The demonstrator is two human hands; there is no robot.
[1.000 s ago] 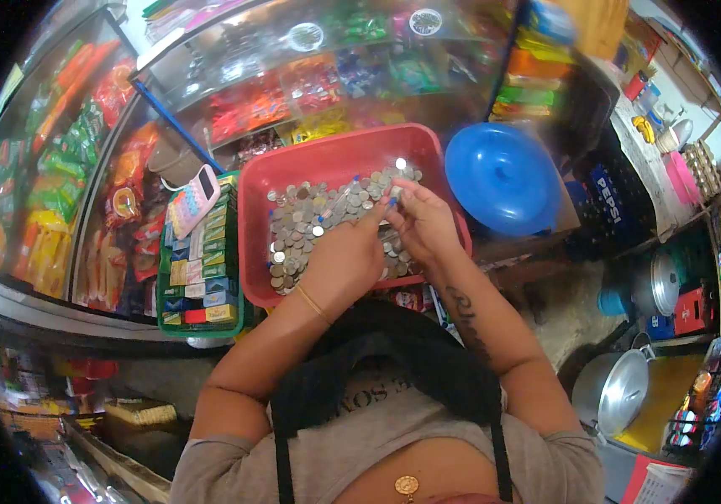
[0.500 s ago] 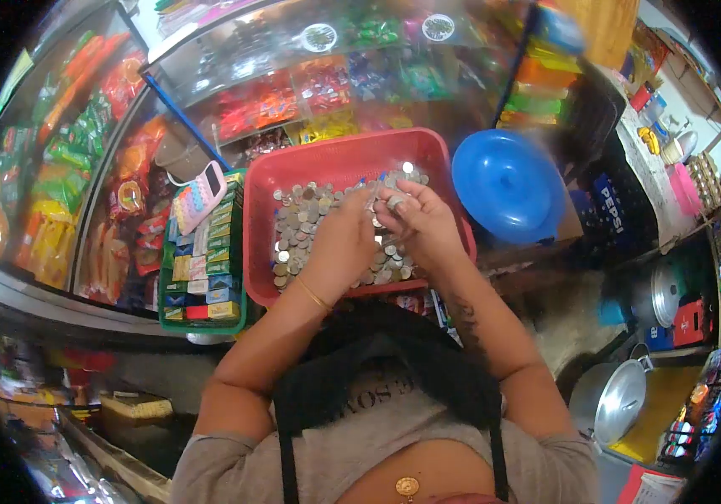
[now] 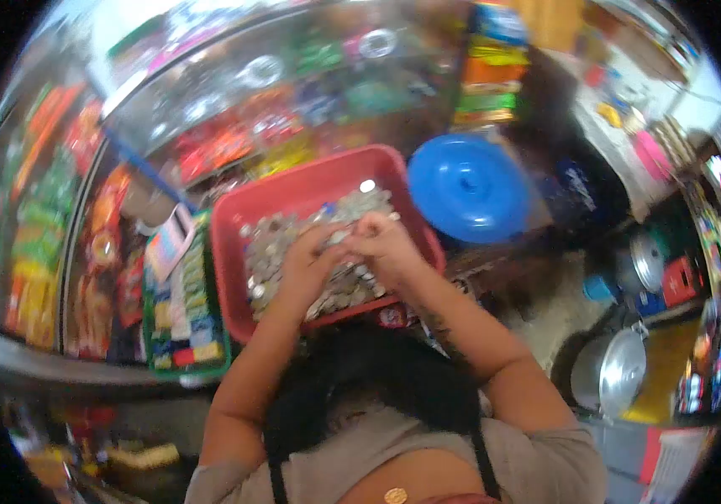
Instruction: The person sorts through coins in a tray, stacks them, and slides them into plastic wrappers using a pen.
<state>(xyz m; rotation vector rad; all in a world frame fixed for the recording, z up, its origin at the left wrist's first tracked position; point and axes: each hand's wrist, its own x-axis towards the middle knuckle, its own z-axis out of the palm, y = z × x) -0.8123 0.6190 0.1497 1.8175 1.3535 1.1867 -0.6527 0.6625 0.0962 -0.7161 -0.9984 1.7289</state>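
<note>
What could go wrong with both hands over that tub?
The left hand and right hand meet over the coins in the red tub; with a loose grip, anything between them, too blurred to identify, might drop. The pink-edged device lies slanted on the packs in the green basket, so a bump could slide it off.

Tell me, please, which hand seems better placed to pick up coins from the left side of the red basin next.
Probably the left hand: it is nearer the coins on that side of the red basin, while the right hand is farther across. Blur hides what either holds.
</note>
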